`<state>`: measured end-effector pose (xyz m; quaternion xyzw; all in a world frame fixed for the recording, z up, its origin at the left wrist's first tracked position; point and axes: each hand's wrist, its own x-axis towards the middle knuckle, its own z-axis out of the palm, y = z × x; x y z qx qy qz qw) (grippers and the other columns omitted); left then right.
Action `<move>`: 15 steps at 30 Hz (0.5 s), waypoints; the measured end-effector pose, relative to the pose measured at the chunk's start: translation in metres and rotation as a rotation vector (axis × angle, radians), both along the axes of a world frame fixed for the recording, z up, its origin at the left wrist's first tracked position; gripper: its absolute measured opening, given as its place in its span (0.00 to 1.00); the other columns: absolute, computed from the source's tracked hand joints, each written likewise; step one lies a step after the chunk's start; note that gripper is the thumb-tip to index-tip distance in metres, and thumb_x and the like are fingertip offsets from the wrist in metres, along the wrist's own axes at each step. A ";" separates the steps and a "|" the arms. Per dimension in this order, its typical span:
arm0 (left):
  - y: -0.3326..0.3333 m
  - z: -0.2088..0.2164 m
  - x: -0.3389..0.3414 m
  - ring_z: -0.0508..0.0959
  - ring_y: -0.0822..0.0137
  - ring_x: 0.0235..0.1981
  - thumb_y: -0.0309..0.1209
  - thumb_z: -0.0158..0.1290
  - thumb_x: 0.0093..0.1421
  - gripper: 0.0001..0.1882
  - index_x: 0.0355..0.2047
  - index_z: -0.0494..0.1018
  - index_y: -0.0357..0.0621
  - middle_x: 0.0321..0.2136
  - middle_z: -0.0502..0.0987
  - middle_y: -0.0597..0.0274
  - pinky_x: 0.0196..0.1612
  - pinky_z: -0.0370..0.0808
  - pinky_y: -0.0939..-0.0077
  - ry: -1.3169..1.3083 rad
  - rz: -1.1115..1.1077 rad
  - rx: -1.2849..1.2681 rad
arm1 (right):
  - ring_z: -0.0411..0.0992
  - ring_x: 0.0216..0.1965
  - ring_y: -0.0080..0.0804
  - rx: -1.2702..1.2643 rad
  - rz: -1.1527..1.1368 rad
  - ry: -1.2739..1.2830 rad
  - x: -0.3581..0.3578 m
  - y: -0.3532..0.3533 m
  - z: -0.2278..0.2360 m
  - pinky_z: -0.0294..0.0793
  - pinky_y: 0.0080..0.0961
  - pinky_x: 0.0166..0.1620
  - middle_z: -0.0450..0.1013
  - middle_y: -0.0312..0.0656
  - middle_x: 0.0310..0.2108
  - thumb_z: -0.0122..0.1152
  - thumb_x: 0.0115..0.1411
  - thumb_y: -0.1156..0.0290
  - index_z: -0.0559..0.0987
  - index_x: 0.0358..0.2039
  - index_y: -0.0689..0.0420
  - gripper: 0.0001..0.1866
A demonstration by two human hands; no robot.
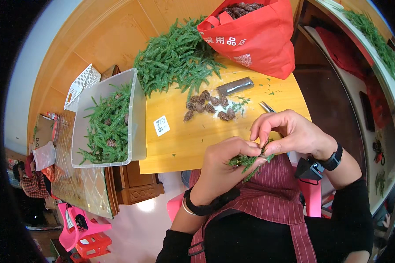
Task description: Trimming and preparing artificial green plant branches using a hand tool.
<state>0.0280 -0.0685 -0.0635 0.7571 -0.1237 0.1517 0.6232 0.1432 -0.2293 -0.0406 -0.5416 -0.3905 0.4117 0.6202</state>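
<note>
Just in front of my chest, a small green artificial pine sprig (249, 162) is held between both hands. My left hand (226, 158) is closed round it, with needles sticking out below the fingers. The thumb and fingers of my right hand (294, 131) pinch the sprig's upper end; the exact spot is partly hidden by the fingertips. Beyond my right hand lies a metal-tipped tool (266, 106), its handles hidden. Several small brown pinecones (200, 108) are scattered at the table's middle, beside a dark bundle (235, 86) wrapped in clear plastic.
A pile of green pine branches (175, 57) covers the far side of the yellow table (184, 149). A red bag (259, 41) of pinecones stands at the far right. On the left is a clear plastic bin (138, 118) with finished-looking sprigs and cones. A white label (161, 126) lies nearby.
</note>
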 end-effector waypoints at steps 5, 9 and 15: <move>-0.001 -0.002 -0.001 0.77 0.67 0.31 0.19 0.62 0.41 0.12 0.26 0.71 0.39 0.28 0.76 0.57 0.35 0.72 0.78 -0.006 0.080 0.095 | 0.66 0.41 0.28 -0.045 -0.063 -0.110 -0.001 0.001 0.001 0.60 0.25 0.48 0.70 0.40 0.34 0.63 0.46 0.75 0.74 0.23 0.59 0.06; -0.003 0.001 0.003 0.77 0.65 0.29 0.19 0.62 0.41 0.12 0.26 0.71 0.39 0.28 0.76 0.56 0.33 0.72 0.77 -0.123 0.155 0.187 | 0.65 0.43 0.32 0.001 -0.176 -0.293 -0.008 0.006 -0.005 0.59 0.29 0.50 0.71 0.40 0.33 0.62 0.46 0.75 0.73 0.22 0.59 0.06; -0.010 -0.009 0.016 0.76 0.59 0.27 0.19 0.61 0.40 0.12 0.25 0.70 0.39 0.27 0.76 0.55 0.29 0.72 0.75 -0.373 0.396 0.562 | 0.59 0.53 0.38 0.024 -0.752 -0.662 -0.030 0.015 -0.037 0.55 0.35 0.54 0.70 0.41 0.37 0.56 0.46 0.77 0.71 0.24 0.59 0.04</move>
